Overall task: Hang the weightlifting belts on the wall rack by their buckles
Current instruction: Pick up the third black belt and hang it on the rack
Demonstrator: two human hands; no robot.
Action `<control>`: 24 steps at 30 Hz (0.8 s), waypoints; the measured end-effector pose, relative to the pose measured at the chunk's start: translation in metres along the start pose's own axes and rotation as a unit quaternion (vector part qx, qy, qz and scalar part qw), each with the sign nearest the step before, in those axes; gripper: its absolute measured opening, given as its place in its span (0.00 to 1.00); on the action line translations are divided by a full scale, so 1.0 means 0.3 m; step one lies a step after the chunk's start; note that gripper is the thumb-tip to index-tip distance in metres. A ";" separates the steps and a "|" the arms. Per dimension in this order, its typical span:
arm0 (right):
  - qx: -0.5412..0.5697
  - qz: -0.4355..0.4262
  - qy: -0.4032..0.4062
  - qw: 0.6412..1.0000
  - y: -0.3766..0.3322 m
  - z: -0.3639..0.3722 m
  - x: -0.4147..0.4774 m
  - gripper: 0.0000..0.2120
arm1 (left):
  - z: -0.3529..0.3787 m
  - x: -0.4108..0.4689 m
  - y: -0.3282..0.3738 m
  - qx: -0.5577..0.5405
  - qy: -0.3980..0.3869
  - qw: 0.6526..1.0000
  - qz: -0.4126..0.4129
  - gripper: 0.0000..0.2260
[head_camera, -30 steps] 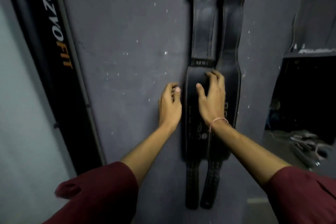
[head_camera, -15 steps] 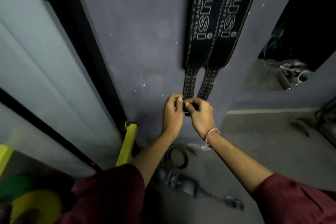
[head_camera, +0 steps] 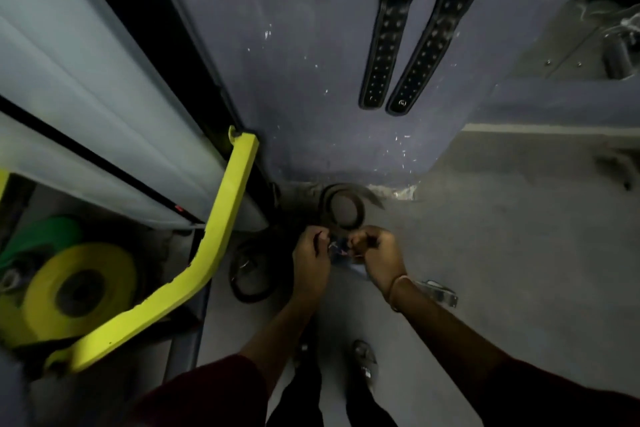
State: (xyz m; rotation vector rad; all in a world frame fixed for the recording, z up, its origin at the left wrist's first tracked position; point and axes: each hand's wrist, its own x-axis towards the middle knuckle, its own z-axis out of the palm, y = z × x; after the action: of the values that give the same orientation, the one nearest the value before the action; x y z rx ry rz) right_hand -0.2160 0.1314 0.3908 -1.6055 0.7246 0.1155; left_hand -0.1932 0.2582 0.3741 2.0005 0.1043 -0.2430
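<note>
Two belts (head_camera: 408, 45) are seen hung on the wall well above the hands, while a coiled belt (head_camera: 341, 206) on the floor just beyond the half-curled left hand (head_camera: 311, 255) and right hand (head_camera: 375, 250), whose grip cannot be told, is judged stiff and best taken near its buckle.

Black stud-dotted belts (head_camera: 408, 42); purple-grey wall (head_camera: 294, 62); yellow frame (head_camera: 221, 218); maroon sleeves (head_camera: 207, 392).

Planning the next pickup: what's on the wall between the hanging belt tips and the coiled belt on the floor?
Nothing: head view shows bare wall between the belt tips and the coiled belt.
</note>
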 end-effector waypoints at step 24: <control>-0.006 0.240 0.047 0.970 1.004 0.190 0.715 0.07 | 0.628 0.422 -0.939 0.019 -0.169 0.972 -0.163 0.12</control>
State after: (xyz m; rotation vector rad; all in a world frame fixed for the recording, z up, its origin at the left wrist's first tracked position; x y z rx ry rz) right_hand -0.1804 0.1047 0.0193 -1.4266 1.1788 0.3971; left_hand -0.1443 0.2043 0.0198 1.9431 0.2125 -0.7976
